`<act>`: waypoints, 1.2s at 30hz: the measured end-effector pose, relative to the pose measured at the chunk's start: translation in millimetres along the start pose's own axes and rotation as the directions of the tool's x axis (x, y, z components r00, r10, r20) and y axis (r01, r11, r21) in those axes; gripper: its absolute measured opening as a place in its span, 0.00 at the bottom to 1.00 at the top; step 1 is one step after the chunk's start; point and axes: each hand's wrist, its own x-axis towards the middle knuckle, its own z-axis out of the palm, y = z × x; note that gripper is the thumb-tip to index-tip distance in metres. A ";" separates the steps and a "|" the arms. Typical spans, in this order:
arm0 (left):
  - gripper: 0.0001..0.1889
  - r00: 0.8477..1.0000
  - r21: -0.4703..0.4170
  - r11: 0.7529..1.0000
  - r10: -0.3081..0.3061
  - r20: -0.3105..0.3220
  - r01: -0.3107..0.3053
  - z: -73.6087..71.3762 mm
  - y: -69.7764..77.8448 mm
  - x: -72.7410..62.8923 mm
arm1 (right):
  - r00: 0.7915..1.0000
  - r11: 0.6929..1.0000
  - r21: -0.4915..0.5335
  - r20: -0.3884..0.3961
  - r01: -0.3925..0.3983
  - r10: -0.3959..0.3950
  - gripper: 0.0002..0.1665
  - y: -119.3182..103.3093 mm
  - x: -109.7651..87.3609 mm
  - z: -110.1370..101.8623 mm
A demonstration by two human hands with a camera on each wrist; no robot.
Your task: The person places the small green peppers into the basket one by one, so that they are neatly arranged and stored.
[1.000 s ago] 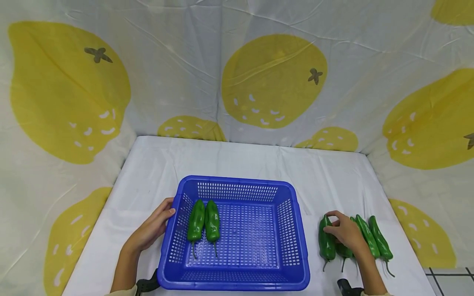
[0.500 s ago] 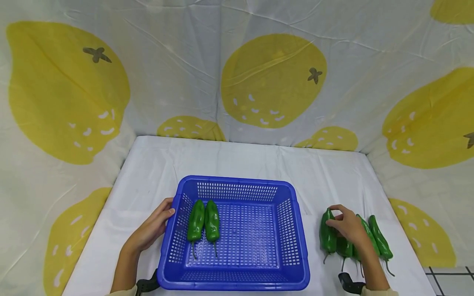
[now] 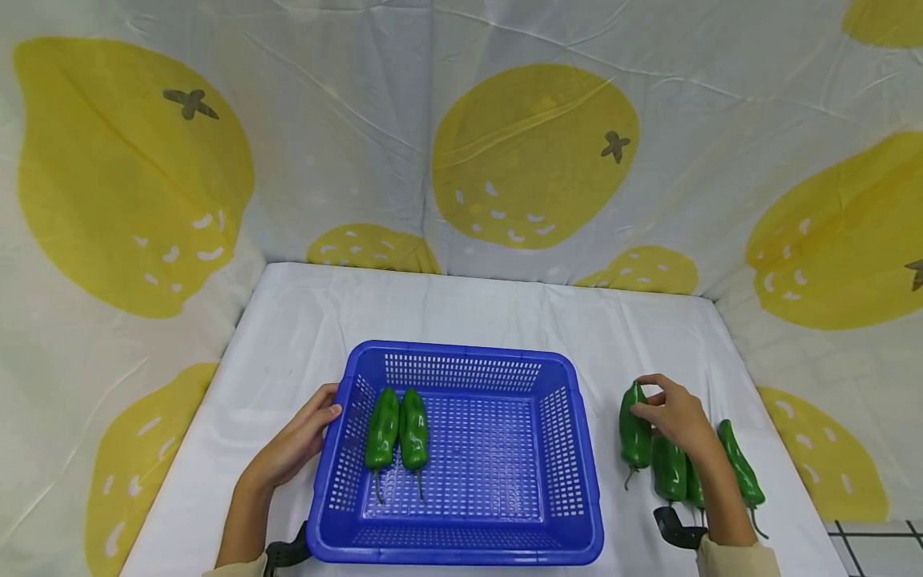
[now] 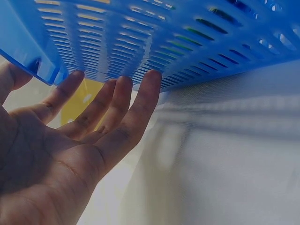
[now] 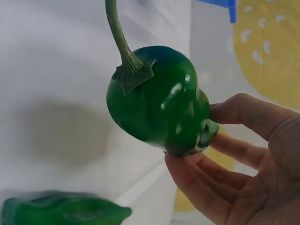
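My right hand (image 3: pixel 674 413) pinches a green pepper (image 3: pixel 635 437) near its tip, between thumb and fingers. In the right wrist view this pepper (image 5: pixel 154 98) is held with its curved stem toward the camera, its shadow on the white cloth below. My left hand (image 3: pixel 299 441) rests at the left side of a blue plastic basket (image 3: pixel 461 556). Seen from the left wrist, extended fingers (image 4: pixel 145 101) touch the basket's slotted outer wall, below the rim. Inside the basket, two green peppers (image 3: pixel 413 433) lie side by side at the left, stems toward me.
Several more green peppers lie to the right on the white cloth (image 3: pixel 461 308), one pepper (image 3: pixel 671 473) beside the held one and another pepper (image 3: pixel 740 465) farther right. My right forearm partly covers the group. A lemon-print curtain (image 3: pixel 404 144) surrounds the table's back and sides.
My right hand has taken hold of the leftmost pepper of the right-hand group and raised it, moving it slightly away from me. My left hand and the basket stay in place.
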 end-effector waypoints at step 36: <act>0.22 0.998 0.024 0.999 -0.044 -0.037 0.045 0.9 1.8 1.2 | 0.983 0.982 -0.050 0.041 0.182 -0.180 0.32 -113.0 35.1 -3.5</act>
